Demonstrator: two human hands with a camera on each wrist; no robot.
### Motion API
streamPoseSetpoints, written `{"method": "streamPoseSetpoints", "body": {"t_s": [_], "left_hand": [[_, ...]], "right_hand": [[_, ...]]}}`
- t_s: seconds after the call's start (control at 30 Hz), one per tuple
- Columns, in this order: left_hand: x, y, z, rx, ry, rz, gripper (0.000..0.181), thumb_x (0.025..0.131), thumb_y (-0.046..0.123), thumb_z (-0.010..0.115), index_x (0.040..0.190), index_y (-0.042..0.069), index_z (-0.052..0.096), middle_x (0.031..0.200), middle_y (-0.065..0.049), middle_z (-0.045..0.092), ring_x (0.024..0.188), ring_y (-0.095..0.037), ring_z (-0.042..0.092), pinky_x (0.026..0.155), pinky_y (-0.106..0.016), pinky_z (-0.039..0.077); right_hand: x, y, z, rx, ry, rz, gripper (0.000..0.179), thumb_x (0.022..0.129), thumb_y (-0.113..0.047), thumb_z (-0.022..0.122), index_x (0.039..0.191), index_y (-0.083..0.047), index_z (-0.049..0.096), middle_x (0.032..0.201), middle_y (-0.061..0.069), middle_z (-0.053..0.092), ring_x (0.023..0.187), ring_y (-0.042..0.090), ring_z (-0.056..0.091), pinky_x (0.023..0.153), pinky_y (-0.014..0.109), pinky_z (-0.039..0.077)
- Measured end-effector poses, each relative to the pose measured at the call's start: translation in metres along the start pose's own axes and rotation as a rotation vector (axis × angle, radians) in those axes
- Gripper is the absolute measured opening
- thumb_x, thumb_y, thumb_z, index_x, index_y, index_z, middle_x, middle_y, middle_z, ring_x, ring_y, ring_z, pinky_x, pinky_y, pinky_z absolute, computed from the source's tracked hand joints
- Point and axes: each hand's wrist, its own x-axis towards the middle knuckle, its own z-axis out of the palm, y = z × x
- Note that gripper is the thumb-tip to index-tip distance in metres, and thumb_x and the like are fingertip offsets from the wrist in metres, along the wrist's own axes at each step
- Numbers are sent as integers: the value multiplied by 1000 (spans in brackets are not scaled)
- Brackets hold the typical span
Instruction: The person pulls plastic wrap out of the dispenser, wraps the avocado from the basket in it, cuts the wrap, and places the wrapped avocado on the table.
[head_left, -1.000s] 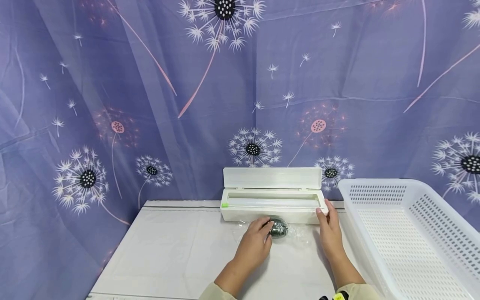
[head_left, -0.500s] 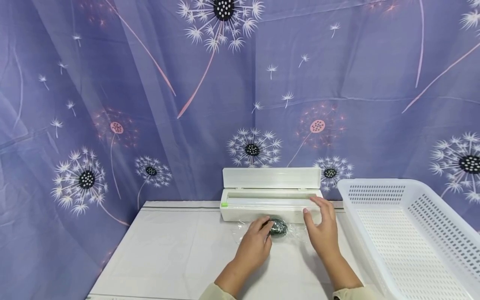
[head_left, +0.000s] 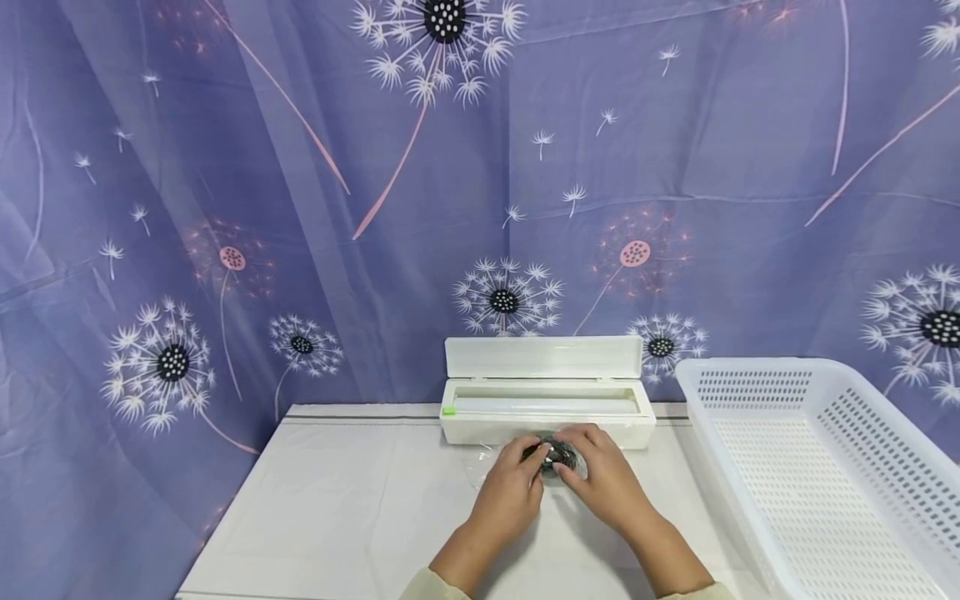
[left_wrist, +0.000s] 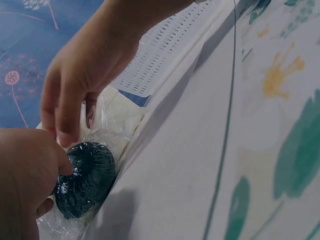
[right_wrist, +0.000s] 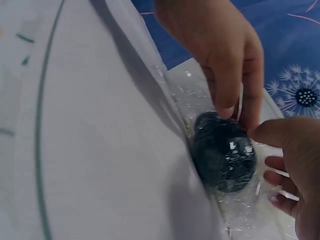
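Observation:
A dark green, egg-shaped thing (head_left: pixel 555 455) wrapped in clear cling film lies on the table, right before a white cling film dispenser (head_left: pixel 480 430). In the right wrist view the dark thing (right_wrist: pixel 223 152) looks glossy, with a narrower top end. My left hand (head_left: pixel 506 492) holds it from the left, fingers bent over its top. My right hand (head_left: pixel 611 483) is curved about its right side, thumb near and fingers beyond. Loose cling film (left_wrist: pixel 107 117) spreads out at both ends of it, partly under the hands.
The dispenser's lid (head_left: pixel 543 357) stands raised, with a film roll (head_left: pixel 543 406) inside. A white perforated basket (head_left: pixel 738 492) stands at the right of the table (head_left: pixel 315 500). Behind hangs a purple dandelion-print curtain (head_left: pixel 405 275).
My right hand has left the dispenser's right end and moved left and nearer, onto the wrapped thing. My left hand has stayed on it.

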Motion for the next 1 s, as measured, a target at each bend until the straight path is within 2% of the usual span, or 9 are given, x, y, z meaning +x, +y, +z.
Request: {"method": "streamPoseSetpoints", "body": {"t_s": [0.2,0.33,0.53,0.73,0.87,1.0], "left_hand": [[0,-1,-1,9,10,14,44,92,9,65,135,11,65,138,-6,60,129,-24,58,110,-40,48],[0,-2,0,21,15,15,44,92,10,65,136,14,65,138,-3,61,129,-23,58,110,-42,47],[0,-4,-1,-7,28,21,43,92,11,65,135,13,65,138,-2,63,128,-23,59,109,-42,48],[1,-4,-3,-66,-25,-51,41,94,14,62,135,12,62,145,-3,58,134,-24,56,113,-43,46],[0,-4,-2,-83,-45,-92,43,95,15,63,138,11,61,144,-4,55,135,-22,53,112,-39,46],[0,-4,-1,-79,-19,-79,44,93,14,65,137,10,62,139,-5,55,133,-20,53,111,-35,47]], "right_hand": [[-3,1,7,-27,-34,78,60,73,-14,90,127,-6,65,120,12,64,110,33,66,95,50,55],[-5,3,10,-13,-57,113,66,72,-11,90,131,-5,62,121,14,64,110,35,66,96,50,55],[-4,7,12,68,-90,195,62,76,-12,87,132,-3,60,125,15,66,117,35,64,103,51,51],[-2,10,10,134,-143,269,55,84,-18,81,132,-3,59,128,18,68,120,38,63,105,56,48],[-3,10,9,149,-184,315,50,91,-26,75,132,-4,58,129,19,68,122,40,63,104,57,48],[-4,9,8,130,-199,335,48,94,-31,71,133,-5,57,130,19,68,121,41,63,104,58,47]]}}
